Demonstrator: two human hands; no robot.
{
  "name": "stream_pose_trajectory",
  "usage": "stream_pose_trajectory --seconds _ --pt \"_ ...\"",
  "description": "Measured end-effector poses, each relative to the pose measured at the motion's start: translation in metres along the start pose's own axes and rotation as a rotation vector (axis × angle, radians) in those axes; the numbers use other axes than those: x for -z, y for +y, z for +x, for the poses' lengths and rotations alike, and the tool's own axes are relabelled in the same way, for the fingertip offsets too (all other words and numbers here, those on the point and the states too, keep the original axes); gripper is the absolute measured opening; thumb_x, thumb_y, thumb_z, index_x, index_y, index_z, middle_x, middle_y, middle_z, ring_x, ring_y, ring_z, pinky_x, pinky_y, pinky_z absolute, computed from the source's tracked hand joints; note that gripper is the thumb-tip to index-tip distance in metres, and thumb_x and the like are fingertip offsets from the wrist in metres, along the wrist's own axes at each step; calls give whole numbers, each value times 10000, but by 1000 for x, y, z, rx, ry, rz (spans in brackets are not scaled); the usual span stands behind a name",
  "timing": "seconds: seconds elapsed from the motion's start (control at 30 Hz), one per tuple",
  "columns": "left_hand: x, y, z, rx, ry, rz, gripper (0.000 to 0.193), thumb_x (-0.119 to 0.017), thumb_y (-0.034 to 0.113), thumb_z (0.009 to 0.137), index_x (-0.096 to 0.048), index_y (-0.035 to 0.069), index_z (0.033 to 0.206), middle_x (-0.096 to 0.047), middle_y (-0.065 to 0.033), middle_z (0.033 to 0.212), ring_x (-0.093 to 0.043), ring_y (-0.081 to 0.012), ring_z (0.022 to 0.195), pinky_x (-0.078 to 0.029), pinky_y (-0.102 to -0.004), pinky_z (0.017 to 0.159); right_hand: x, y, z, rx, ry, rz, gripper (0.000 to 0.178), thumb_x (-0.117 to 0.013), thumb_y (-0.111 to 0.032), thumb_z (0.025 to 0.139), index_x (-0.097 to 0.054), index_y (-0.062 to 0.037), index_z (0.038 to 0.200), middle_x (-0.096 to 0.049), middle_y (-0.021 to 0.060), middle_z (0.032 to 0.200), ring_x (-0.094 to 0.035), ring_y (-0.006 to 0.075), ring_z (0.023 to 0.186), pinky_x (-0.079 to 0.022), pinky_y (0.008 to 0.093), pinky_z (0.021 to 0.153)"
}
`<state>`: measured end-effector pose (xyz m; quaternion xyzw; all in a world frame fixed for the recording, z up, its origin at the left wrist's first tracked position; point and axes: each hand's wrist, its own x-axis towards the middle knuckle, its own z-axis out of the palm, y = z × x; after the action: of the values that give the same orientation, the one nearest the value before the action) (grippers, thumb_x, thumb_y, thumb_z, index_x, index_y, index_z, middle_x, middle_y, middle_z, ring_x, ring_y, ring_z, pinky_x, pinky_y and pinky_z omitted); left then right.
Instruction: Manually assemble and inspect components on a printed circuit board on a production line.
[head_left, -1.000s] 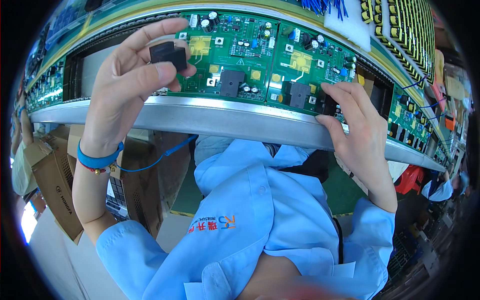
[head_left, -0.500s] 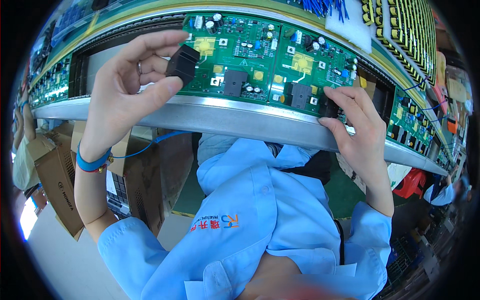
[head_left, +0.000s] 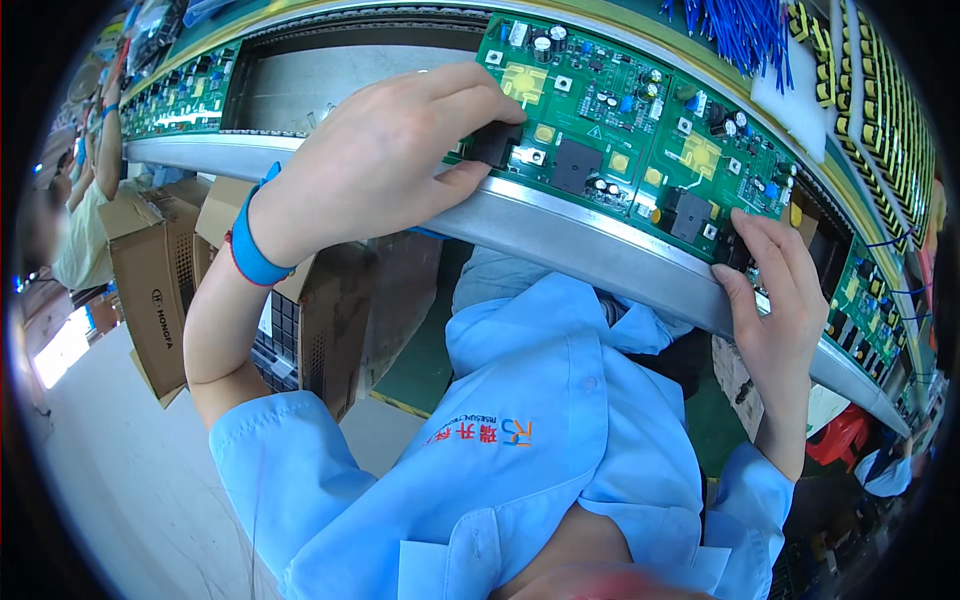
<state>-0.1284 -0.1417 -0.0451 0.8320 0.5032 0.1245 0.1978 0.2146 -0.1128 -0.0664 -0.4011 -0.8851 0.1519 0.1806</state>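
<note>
Two green circuit boards (head_left: 575, 120) lie side by side along a metal rail (head_left: 600, 222), carrying capacitors, yellow pads and black relays. My left hand (head_left: 390, 155) is closed on a black block-shaped component (head_left: 494, 145), pinched between thumb and fingers at the near left edge of the left board. Whether the block's underside touches the board is hidden. At the near right corner of the right board, my right hand (head_left: 785, 285) has thumb and fingertips closed around a second black component (head_left: 734, 250), partly covered by the fingers. A blue band (head_left: 257, 235) circles my left wrist.
More populated boards sit on the line at the left (head_left: 185, 100) and right (head_left: 862, 305). Beyond are blue wires (head_left: 735, 40), white foam (head_left: 790, 110) and rows of yellow-black components (head_left: 880, 125). Cardboard boxes (head_left: 150, 290) stand below left. Another person's arm (head_left: 108, 140) shows far left.
My left hand has lowered the black block from above the board to its near left edge and turned palm down. My right hand keeps its grip. The whole view has shifted.
</note>
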Motion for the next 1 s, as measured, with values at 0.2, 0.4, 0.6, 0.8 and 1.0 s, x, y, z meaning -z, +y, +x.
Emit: stream_pose_trajectory --seconds 0.2,0.4,0.6,0.8,1.0 --pt "13 9 11 9 -123 136 437 -735 -14 722 -623 25 1143 -623 -142 1106 -629 -372 988 -526 -421 820 5 -1 3 14 -22 5 446 -744 -3 729 -687 -45 1169 -669 117 1076 -660 299 947 -541 369 803" --pt "15 4 16 21 -152 85 420 -746 4 725 -633 23 1129 -628 -147 1092 -637 -381 964 -525 -424 809 10 6 1 -6 2 -22 438 -785 -101 719 -692 -60 1145 -685 73 1080 -656 292 931 -544 358 778" --pt "4 11 19 104 -137 -91 428 -770 17 707 -652 37 1118 -639 -148 1058 -649 -370 935 -531 -419 777 44 39 54 -65 150 24 400 -774 -134 783 -674 -61 1163 -691 96 1082 -671 273 935 -545 380 799" --pt "-11 28 41 -51 -91 -99 427 -772 24 700 -648 34 1108 -633 -135 1044 -653 -361 906 -536 -422 755 50 123 135 28 212 -366 384 -682 -106 872 -635 -104 1253 -683 108 1077 -671 264 914 -533 347 794" --pt "-23 35 50 -131 -70 -102 406 -751 99 748 -627 38 1130 -610 -124 1029 -647 -344 880 -541 -420 754 23 133 174 124 74 -603 434 -695 -56 794 -629 -78 1223 -631 119 1045 -633 334 1008 -521 432 847"
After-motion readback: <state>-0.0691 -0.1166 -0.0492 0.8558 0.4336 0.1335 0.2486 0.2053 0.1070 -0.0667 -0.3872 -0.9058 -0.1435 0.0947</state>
